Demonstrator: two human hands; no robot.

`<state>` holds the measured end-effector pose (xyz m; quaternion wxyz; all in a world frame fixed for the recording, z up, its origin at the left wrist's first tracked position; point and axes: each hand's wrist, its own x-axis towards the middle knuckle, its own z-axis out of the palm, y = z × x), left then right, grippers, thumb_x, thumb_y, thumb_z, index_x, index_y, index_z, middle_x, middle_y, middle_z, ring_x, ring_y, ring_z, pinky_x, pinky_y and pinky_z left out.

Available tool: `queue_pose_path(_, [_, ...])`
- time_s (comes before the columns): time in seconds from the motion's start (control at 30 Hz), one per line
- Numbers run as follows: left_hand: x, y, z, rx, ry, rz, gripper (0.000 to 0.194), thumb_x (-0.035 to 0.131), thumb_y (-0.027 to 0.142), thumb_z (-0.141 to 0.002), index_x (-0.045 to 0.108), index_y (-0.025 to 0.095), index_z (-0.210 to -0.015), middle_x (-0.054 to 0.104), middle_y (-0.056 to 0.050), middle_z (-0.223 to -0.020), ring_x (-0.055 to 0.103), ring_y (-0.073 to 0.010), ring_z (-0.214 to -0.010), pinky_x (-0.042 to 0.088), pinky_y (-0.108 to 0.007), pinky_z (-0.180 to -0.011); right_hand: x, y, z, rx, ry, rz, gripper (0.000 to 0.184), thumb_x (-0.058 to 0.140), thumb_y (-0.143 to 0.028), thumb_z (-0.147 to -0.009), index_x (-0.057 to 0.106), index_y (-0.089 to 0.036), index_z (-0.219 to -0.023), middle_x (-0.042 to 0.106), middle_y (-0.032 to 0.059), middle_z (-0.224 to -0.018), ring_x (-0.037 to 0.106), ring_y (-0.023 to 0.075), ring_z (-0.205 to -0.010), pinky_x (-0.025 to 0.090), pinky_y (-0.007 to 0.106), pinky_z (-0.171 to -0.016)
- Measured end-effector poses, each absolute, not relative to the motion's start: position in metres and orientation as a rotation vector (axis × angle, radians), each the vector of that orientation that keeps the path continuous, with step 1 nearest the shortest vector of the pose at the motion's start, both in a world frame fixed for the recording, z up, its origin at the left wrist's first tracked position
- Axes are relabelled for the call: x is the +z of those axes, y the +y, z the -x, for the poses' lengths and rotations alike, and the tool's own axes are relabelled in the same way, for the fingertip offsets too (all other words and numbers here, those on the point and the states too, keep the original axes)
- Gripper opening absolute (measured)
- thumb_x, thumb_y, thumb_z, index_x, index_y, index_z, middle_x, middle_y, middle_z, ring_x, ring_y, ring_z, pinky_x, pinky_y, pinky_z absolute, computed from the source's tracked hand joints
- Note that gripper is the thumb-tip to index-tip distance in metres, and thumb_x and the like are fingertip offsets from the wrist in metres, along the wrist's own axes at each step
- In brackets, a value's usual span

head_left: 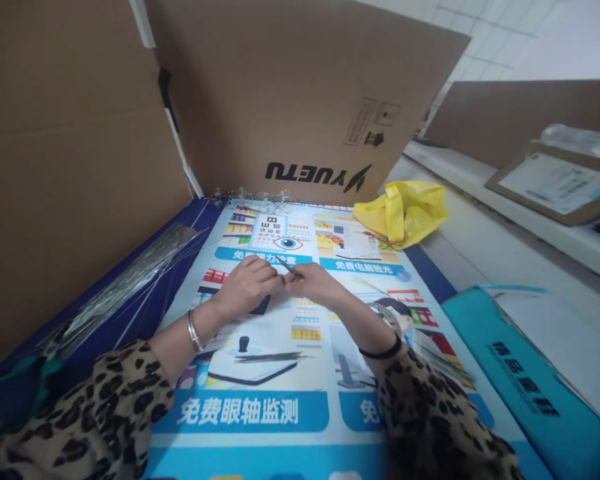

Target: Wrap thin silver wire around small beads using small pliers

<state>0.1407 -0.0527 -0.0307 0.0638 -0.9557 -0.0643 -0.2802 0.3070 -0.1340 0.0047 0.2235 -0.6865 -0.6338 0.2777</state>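
My left hand and my right hand meet over the middle of a printed poster sheet, fingertips touching. The right fingers are closed on a slim dark pointed tool, its tip angled up and left; its exact kind does not show. In a pinch, my left fingers hide whatever is between them. A small bunch of thin dark strips lies on the poster nearer to me. Behind my right forearm, a round clear ring-like object is partly covered, with loose thin wires beside it.
At left lies a bundle of silvery wires, near a teal-handled cutting tool. Clear beaded pieces sit at the back against a cardboard wall. A yellow bag is at back right, a teal box at right.
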Motion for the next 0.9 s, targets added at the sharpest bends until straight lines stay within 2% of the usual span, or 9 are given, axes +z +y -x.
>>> queue_pose_path(0.07, [-0.033, -0.050, -0.139, -0.871, -0.180, 2.823, 0.021, 0.044, 0.016, -0.087, 0.063, 0.021, -0.092, 0.064, -0.006, -0.080, 0.052, -0.0200, -0.078, 0.037, -0.036, -0.074, 0.008, -0.133, -0.298, 0.636, -1.770, 1.997, 0.007, 0.054, -0.022, -0.069, 0.057, -0.017, -0.066, 0.059, 0.0011, -0.067, 0.053, 0.0150, -0.069, 0.036, 0.024, -0.060])
queue_pose_path(0.17, [-0.038, -0.044, -0.136, -0.924, -0.204, 2.767, 0.019, 0.046, 0.016, -0.086, 0.065, 0.020, -0.083, 0.062, -0.007, -0.072, 0.052, -0.0214, -0.076, 0.039, -0.036, -0.071, 0.006, -0.137, -0.280, 0.450, -1.726, 2.141, 0.013, 0.050, -0.022, -0.074, 0.060, -0.018, -0.082, 0.064, 0.0073, -0.084, 0.057, 0.0201, -0.082, 0.038, 0.027, -0.066])
queue_pose_path(0.27, [-0.042, -0.039, -0.136, -0.895, -0.191, 2.818, 0.019, 0.047, 0.016, -0.085, 0.065, 0.021, -0.080, 0.064, -0.008, -0.076, 0.054, -0.0241, -0.083, 0.041, -0.038, -0.072, -0.001, -0.147, -0.267, 0.317, -1.686, 2.222, 0.019, 0.045, -0.023, -0.080, 0.057, -0.018, -0.093, 0.064, 0.0087, -0.093, 0.057, 0.0210, -0.085, 0.039, 0.029, -0.068])
queue_pose_path(0.57, [-0.040, -0.045, -0.138, -0.848, -0.108, 2.970, 0.024, 0.044, 0.013, -0.084, 0.065, 0.018, -0.076, 0.067, -0.008, -0.086, 0.057, -0.0231, -0.092, 0.044, -0.039, -0.082, -0.024, -0.155, -0.272, 0.111, -1.723, 2.158, 0.011, 0.046, -0.024, -0.081, 0.054, -0.022, -0.087, 0.062, 0.0025, -0.088, 0.055, 0.0182, -0.085, 0.038, 0.027, -0.067])
queue_pose_path(0.9, [-0.040, -0.044, -0.139, -0.837, -0.197, 2.975, 0.020, 0.051, 0.015, -0.082, 0.068, 0.023, -0.074, 0.067, -0.006, -0.090, 0.056, -0.0236, -0.089, 0.043, -0.040, -0.080, -0.044, -0.143, -0.278, 0.038, -1.772, 2.040, 0.009, 0.047, -0.021, -0.079, 0.054, -0.022, -0.084, 0.060, 0.0021, -0.085, 0.052, 0.0173, -0.085, 0.037, 0.027, -0.071])
